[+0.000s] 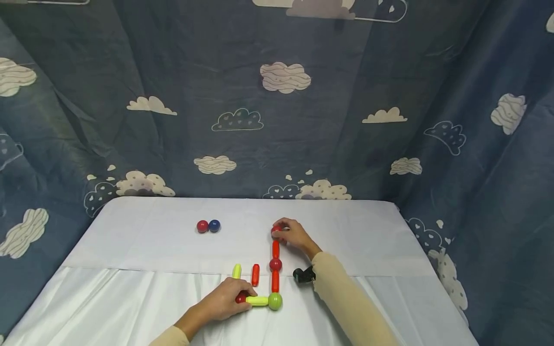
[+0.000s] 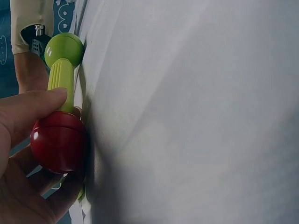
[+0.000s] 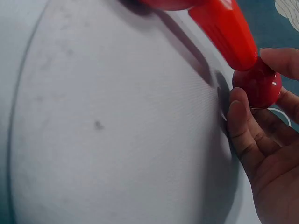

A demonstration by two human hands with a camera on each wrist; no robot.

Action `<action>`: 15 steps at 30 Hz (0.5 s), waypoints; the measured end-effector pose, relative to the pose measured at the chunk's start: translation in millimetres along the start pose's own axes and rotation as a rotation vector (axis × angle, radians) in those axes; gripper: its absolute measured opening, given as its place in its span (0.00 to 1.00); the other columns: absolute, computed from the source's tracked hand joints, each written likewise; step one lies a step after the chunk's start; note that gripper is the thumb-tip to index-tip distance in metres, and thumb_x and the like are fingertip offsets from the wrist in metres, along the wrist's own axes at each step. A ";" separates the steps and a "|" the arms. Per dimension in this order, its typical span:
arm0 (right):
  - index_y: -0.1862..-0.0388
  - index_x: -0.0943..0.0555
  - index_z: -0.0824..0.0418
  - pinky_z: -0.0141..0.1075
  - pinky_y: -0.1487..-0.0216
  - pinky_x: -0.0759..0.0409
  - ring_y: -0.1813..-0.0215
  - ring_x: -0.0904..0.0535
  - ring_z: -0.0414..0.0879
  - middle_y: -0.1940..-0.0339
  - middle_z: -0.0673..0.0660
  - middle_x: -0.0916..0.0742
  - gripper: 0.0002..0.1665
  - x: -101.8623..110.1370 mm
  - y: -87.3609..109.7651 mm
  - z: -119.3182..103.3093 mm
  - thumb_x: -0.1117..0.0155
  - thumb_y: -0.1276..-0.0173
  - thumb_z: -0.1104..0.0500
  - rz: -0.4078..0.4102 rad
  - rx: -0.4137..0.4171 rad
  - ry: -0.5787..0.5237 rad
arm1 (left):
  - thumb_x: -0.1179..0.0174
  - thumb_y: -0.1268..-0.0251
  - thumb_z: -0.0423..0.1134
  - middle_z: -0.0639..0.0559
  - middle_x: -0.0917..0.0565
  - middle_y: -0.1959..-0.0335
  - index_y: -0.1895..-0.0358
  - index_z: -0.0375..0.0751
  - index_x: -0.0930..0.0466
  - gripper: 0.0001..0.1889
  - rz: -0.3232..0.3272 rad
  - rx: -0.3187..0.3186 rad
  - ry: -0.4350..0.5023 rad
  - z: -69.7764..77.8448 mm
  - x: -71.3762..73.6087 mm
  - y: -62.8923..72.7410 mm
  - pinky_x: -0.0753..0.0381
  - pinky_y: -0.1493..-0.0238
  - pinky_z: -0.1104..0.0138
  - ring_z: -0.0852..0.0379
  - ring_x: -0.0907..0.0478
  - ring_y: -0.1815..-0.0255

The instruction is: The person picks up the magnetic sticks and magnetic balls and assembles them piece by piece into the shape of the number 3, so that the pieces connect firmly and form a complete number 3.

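Lengthwise, red rods point forward, left hand and right hand gripping red balls.

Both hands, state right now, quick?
Left hand: closed, holding the yellow-green rod at the near red ball.
Right hand: closed, holding the end red ball at the far red rod.

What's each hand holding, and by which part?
Left hand: a lime rod, at its end by a red ball. Right hand: another red ball, by its sides.
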State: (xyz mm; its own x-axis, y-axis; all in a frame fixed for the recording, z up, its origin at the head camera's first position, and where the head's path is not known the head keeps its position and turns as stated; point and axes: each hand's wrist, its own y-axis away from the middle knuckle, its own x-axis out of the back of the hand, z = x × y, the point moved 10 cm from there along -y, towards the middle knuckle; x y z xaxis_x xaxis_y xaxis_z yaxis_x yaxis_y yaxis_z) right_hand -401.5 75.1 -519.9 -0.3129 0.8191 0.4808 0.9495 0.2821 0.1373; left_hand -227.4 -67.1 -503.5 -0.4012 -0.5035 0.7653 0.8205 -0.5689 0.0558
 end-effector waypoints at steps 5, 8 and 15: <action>0.50 0.19 0.63 0.33 0.72 0.24 0.72 0.24 0.44 0.62 0.55 0.18 0.17 1.9 2.9 2.2 0.33 0.37 0.59 0.020 -0.009 0.020 | 0.32 0.43 0.39 0.66 0.20 0.64 0.59 0.48 0.16 0.09 -0.001 -0.015 0.005 1.9 0.3 -0.4 0.28 0.53 0.62 0.65 0.28 0.60; 0.51 0.18 0.63 0.33 0.73 0.24 0.73 0.24 0.44 0.64 0.55 0.18 0.16 1.1 3.9 3.2 0.33 0.36 0.58 0.024 -0.011 0.021 | 0.32 0.43 0.39 0.66 0.19 0.64 0.60 0.48 0.16 0.08 0.005 -0.020 0.003 2.2 1.7 0.0 0.28 0.53 0.62 0.65 0.28 0.59; 0.51 0.18 0.64 0.33 0.72 0.23 0.74 0.24 0.44 0.63 0.56 0.17 0.15 -2.1 6.0 2.3 0.34 0.36 0.59 0.001 -0.005 0.000 | 0.32 0.43 0.39 0.65 0.19 0.64 0.59 0.48 0.16 0.09 0.014 -0.036 0.000 2.9 1.2 0.2 0.28 0.53 0.61 0.66 0.28 0.60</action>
State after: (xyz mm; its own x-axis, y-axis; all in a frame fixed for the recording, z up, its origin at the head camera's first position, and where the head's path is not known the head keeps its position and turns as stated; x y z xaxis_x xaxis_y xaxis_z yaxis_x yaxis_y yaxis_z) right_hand -395.2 76.3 -522.0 -0.3119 0.8196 0.4806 0.9500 0.2786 0.1414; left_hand -226.5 -66.0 -500.6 -0.3899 -0.5112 0.7659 0.8107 -0.5850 0.0222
